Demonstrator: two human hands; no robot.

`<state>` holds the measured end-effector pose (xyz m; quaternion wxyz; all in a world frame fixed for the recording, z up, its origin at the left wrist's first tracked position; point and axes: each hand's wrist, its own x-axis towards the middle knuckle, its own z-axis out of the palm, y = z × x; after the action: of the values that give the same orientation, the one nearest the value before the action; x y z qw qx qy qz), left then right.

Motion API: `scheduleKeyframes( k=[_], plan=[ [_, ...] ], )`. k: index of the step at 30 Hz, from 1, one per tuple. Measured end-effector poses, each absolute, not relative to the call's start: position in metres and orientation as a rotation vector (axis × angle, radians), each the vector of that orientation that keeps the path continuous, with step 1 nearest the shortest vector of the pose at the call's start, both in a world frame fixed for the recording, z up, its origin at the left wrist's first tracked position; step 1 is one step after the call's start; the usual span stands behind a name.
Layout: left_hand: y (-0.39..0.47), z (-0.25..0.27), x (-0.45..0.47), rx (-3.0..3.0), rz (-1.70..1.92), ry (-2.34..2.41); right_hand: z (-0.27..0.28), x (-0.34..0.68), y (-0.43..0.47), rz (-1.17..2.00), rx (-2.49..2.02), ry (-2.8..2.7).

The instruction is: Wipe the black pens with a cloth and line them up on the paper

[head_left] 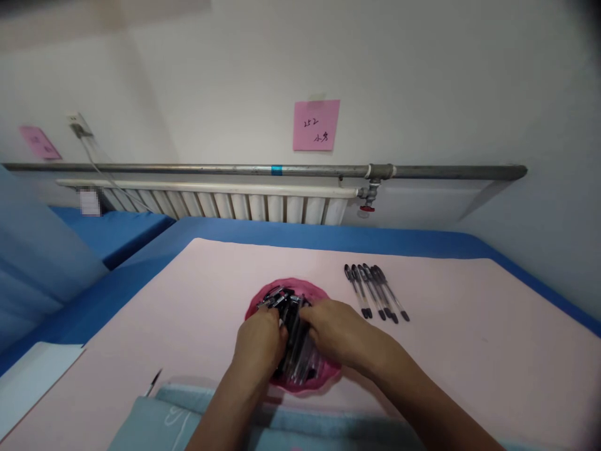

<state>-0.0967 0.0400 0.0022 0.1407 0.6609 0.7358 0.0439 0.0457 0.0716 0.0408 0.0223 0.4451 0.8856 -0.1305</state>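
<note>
Pink basket [305, 284]: where are the pens [293, 341]?

Inside, between my left hand [260, 339] and right hand [337, 330], mostly running near to far. Both hands equally close; whether fingers [310, 314] clamp any, I can't tell.

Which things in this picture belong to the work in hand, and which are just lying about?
In the work:
- left hand and right hand, at the bowl
- bowl
- bowl's pens
- laid-out pens, right of the bowl
- mat beneath

Apparently just lying about:
- white paper, left
- lone pen, lower left; its part is unclear
</note>
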Motion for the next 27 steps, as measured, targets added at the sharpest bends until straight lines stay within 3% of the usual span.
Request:
scheduleKeyframes(
  k=[11,27],
  plan=[
    [0.037,0.004,-0.093,1.924,0.161,2.114,0.039,0.047,0.071,-0.582,1.464,2.803],
    [0.033,0.015,-0.090,1.858,0.032,2.087,0.044,0.046,0.071,-0.462,1.415,2.684]
  ],
)
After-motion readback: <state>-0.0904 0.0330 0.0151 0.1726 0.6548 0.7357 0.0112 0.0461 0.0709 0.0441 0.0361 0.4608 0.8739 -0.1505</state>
